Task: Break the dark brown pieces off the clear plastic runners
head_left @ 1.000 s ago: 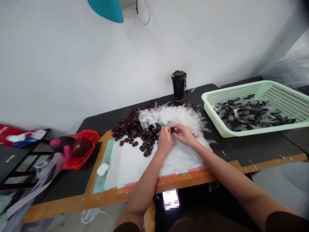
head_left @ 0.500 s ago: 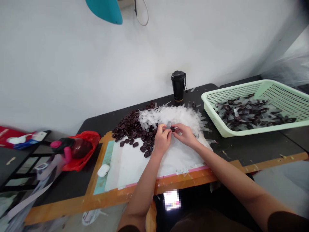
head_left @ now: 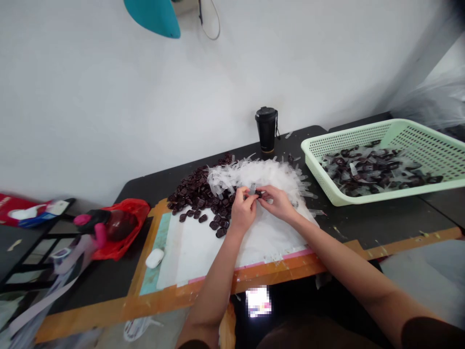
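My left hand (head_left: 243, 209) and my right hand (head_left: 278, 201) meet over the white sheet (head_left: 203, 252), fingertips closed together. Between them is a small dark brown piece (head_left: 258, 194), with a translucent strip (head_left: 253, 187) standing up beside it. Both hands seem to pinch this piece; the fingers partly hide it. To the left and behind my left hand spreads a heap of glossy dark brown pieces (head_left: 198, 189). Just beyond my hands lies a pile of translucent white strips (head_left: 261, 172).
A pale green basket (head_left: 341, 199) on the right holds dark pieces with translucent strips. A black lidded cup (head_left: 266, 130) stands at the back. On the left are a white case (head_left: 154, 258) and a red tray (head_left: 119, 249) with a bottle (head_left: 118, 225). Tape (head_left: 145, 305) covers the table's front edge.
The whole view has shifted slightly. My hands stay together over the sheet with the dark piece between them; their grip looks almost the same.
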`<state>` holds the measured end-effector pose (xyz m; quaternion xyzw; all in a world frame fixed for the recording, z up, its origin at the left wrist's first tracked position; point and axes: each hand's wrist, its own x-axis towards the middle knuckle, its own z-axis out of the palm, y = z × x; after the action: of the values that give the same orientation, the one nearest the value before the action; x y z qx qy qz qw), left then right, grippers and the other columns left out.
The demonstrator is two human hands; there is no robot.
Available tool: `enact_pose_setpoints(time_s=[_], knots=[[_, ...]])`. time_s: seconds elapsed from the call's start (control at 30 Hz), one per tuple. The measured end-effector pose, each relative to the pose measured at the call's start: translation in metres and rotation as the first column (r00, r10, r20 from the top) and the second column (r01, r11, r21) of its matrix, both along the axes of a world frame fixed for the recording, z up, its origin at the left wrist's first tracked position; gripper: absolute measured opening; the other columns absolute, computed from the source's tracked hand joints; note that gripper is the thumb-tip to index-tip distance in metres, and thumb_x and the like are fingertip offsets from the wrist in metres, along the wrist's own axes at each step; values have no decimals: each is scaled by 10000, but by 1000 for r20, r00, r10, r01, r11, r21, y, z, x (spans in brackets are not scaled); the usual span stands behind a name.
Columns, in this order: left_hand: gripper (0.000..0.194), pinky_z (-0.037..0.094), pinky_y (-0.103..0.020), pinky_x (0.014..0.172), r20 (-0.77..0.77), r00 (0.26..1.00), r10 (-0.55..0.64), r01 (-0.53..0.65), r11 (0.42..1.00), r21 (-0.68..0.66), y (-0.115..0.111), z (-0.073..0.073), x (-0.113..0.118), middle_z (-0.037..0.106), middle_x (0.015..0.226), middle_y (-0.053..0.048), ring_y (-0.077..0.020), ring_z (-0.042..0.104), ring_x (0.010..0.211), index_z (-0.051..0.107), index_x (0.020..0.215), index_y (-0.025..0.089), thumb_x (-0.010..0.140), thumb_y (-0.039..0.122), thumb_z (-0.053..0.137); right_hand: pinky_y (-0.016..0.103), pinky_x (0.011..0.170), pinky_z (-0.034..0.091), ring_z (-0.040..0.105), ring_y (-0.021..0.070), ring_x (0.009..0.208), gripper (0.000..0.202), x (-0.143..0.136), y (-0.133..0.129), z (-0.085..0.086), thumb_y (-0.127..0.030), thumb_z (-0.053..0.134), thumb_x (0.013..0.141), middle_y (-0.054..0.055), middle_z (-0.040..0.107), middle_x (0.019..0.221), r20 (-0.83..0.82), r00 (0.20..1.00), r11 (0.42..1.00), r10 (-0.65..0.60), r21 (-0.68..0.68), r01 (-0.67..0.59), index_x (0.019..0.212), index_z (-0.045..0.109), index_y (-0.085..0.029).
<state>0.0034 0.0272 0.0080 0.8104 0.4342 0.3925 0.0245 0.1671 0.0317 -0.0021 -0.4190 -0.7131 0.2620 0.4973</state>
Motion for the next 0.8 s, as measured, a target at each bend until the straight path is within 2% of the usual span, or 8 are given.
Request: enact_pose_setpoints(time_s=[0.5,0.8], knots=[[133,512,-334,854,-121,992,-45,28,990,-138,-1,9,-4,435,1199,-136,-191,587,988,573,960,161,894,151,458,312,724,566,642,151,746,355,0,0,-3,-131,543,777,63,638,984,59,996,998,65,19,-66,1112,624,-213],[117,515,-321,830,-163,986,-38,20,994,-110,0,9,-4,464,1195,-135,-194,599,985,564,929,160,899,154,450,313,734,553,634,158,767,377,0,-2,1,-100,519,780,67,633,995,114,990,996,78,38,-82,1128,608,-217]])
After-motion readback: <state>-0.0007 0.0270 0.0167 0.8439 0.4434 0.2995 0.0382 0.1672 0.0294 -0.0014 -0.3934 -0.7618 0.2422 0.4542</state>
